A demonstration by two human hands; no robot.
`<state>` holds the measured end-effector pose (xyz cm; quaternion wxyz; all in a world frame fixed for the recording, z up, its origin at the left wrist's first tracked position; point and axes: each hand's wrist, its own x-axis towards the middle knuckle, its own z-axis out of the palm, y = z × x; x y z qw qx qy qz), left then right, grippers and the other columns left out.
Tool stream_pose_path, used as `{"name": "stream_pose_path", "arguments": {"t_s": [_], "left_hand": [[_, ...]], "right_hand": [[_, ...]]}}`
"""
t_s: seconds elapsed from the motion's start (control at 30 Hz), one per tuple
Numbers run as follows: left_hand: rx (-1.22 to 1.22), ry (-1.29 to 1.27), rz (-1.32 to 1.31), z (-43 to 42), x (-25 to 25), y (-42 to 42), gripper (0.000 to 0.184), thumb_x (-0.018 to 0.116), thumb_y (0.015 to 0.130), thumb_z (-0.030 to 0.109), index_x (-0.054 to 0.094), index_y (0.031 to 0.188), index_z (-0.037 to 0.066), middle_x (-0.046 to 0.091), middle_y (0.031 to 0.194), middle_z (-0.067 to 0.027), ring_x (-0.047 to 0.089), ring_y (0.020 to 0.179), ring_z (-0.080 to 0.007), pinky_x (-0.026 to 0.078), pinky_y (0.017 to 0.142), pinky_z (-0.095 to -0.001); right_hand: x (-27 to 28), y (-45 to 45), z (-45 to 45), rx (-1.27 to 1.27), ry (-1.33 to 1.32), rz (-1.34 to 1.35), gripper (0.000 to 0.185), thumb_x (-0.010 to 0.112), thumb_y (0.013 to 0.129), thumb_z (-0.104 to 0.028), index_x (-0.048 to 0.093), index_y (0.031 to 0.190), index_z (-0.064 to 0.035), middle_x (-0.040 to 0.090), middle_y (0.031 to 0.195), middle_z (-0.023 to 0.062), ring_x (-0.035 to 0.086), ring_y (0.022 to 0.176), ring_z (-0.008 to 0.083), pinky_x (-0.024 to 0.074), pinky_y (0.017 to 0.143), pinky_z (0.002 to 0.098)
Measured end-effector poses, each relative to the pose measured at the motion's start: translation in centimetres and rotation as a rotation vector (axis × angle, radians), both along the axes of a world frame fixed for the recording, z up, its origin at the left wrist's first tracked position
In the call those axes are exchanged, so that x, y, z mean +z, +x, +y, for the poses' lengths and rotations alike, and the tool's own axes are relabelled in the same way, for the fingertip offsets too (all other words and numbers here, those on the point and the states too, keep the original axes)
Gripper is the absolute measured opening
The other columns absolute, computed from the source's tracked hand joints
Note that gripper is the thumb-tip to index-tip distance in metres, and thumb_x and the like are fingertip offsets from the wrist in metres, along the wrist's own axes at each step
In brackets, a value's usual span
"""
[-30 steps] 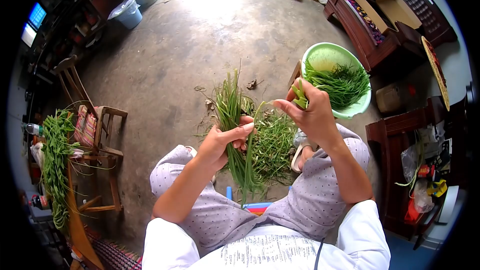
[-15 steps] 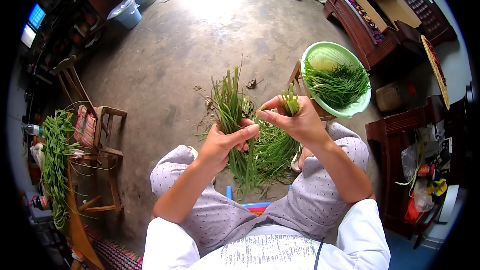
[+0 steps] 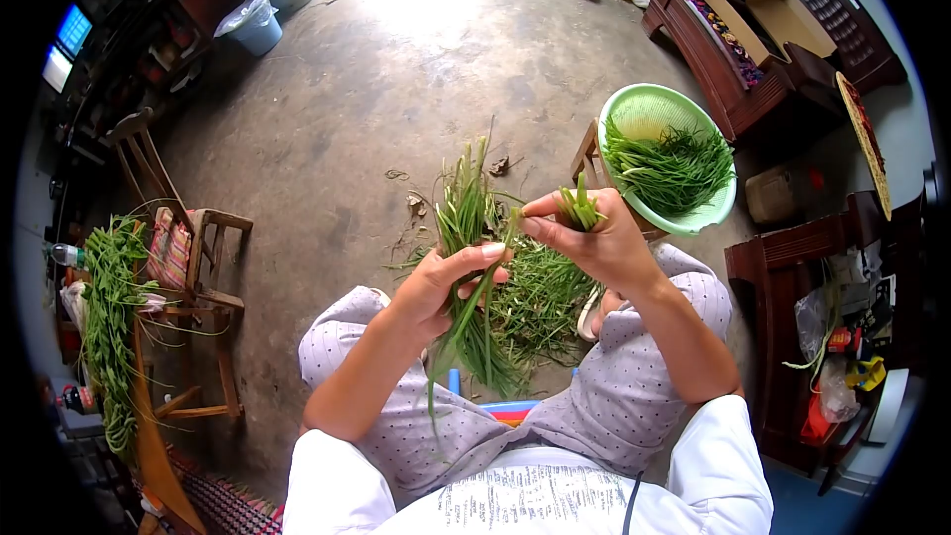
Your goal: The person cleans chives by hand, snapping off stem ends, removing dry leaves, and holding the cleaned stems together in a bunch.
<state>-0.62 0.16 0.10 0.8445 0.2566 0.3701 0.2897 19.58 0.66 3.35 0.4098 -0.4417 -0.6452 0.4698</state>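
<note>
My left hand (image 3: 436,289) is closed around a thick bunch of garlic chives (image 3: 462,213). Its pale stem ends point away from me and the leaves hang down toward my lap. My right hand (image 3: 616,246) holds a smaller bunch of chive stems (image 3: 580,208) in the palm, cut-looking ends upward. Its thumb and forefinger pinch the end of a single stalk that stands out of the left bunch. The fingertips of both hands are close together but apart. Below them, a loose pile of chives (image 3: 545,302) lies on the floor between my feet.
To the right, a light green colander (image 3: 649,104) with chives in it stands on a wooden stool (image 3: 584,149). Leafy green stems (image 3: 111,307) lie on a wooden surface at left, beside a wooden chair (image 3: 213,228). A blue bin (image 3: 258,32) stands far left. Dry scraps lie beyond the pile.
The bunch in my left hand has shifted slightly right and its leaves now hang more spread out toward my lap. My right hand has barely moved, still holding its stems.
</note>
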Motion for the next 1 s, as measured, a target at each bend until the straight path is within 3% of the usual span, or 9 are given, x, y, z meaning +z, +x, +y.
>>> {"name": "stream_pose_path", "arguments": {"t_s": [0.2,0.27,0.33,0.4,0.5,0.63,0.73,0.8,1.0], "left_hand": [[-0.027,0.006,-0.015,0.1,-0.1,-0.4,0.018,0.059,0.085,0.022,0.057,0.087,0.004,0.052,0.064,0.0046,0.035,0.046,0.0000,0.032,0.045,-0.0166],[-0.042,0.001,-0.091,0.1,-0.9,-0.7,0.026,0.066,0.080,0.027,0.061,0.093,0.005,0.060,0.070,-0.0004,0.041,0.048,-0.0019,0.035,0.044,-0.0166],[-0.025,0.008,-0.100,0.1,-0.8,-0.7,0.026,0.067,0.079,0.027,0.061,0.093,0.005,0.060,0.071,-0.0006,0.042,0.049,-0.0022,0.035,0.045,-0.0167],[-0.008,0.014,-0.109,0.0,-0.6,-0.6,0.026,0.067,0.079,0.026,0.061,0.093,0.005,0.060,0.071,-0.0009,0.042,0.050,-0.0025,0.035,0.045,-0.0169],[0.096,0.088,0.023,-0.1,0.3,-0.2,0.019,0.063,0.084,0.024,0.059,0.090,0.006,0.057,0.070,0.0016,0.039,0.050,-0.0016,0.033,0.046,-0.0180],[0.148,0.111,0.053,0.2,0.6,-0.2,0.018,0.066,0.082,0.022,0.060,0.091,0.007,0.059,0.072,-0.0004,0.041,0.050,-0.0031,0.036,0.047,-0.0187],[0.151,0.142,0.059,0.2,0.5,-0.2,0.017,0.066,0.081,0.021,0.061,0.091,0.008,0.059,0.072,-0.0006,0.042,0.051,-0.0034,0.036,0.047,-0.0187],[0.151,0.150,0.059,0.2,0.5,-0.2,0.017,0.067,0.081,0.020,0.061,0.091,0.008,0.059,0.073,-0.0008,0.042,0.051,-0.0035,0.036,0.047,-0.0186],[0.155,0.209,0.024,0.0,-0.1,0.2,0.016,0.068,0.081,0.017,0.060,0.092,0.008,0.060,0.073,-0.0010,0.043,0.053,-0.0037,0.036,0.049,-0.0180]], "right_hand": [[0.6,0.3,0.0,-0.025,-0.053,-0.059,0.014,0.064,0.083,-0.012,0.066,0.088,0.0014,0.046,0.054,-0.0070,0.038,0.048,0.0012,0.0293,0.042,0.0218],[0.9,0.4,0.1,-0.116,0.011,-0.120,0.013,0.064,0.083,-0.012,0.066,0.087,0.0008,0.047,0.053,-0.0071,0.038,0.047,0.0008,0.0300,0.041,0.0215],[1.3,0.6,0.0,-0.130,-0.017,-0.091,0.016,0.064,0.083,-0.015,0.066,0.086,0.0001,0.048,0.052,-0.0044,0.040,0.047,0.0015,0.0321,0.042,0.0225],[1.9,1.0,-0.1,-0.029,0.110,-0.276,0.020,0.064,0.085,-0.020,0.065,0.084,-0.0002,0.047,0.051,-0.0015,0.041,0.047,0.0033,0.0334,0.043,0.0247],[1.4,1.7,0.1,-0.009,0.013,-0.213,0.026,0.063,0.085,-0.024,0.063,0.078,0.0006,0.047,0.051,0.0005,0.042,0.049,0.0047,0.0335,0.043,0.0256],[1.1,2.0,0.4,-0.040,0.078,-0.163,0.023,0.063,0.085,-0.022,0.061,0.078,-0.0001,0.046,0.053,-0.0007,0.041,0.049,0.0045,0.0304,0.043,0.0247],[2.3,1.8,0.1,-0.053,0.139,-0.273,0.019,0.062,0.085,-0.020,0.060,0.087,-0.0014,0.045,0.055,-0.0026,0.041,0.050,0.0036,0.0280,0.043,0.0230],[2.8,2.0,-0.1,-0.006,-0.006,-0.178,0.019,0.061,0.086,-0.017,0.059,0.098,-0.0023,0.048,0.057,-0.0045,0.043,0.051,0.0027,0.0299,0.043,0.0219],[1.3,1.2,0.4,0.037,-0.078,0.011,0.023,0.063,0.085,-0.021,0.065,0.096,-0.0016,0.060,0.066,-0.0006,0.048,0.056,0.0027,0.0372,0.049,0.0207]]}}
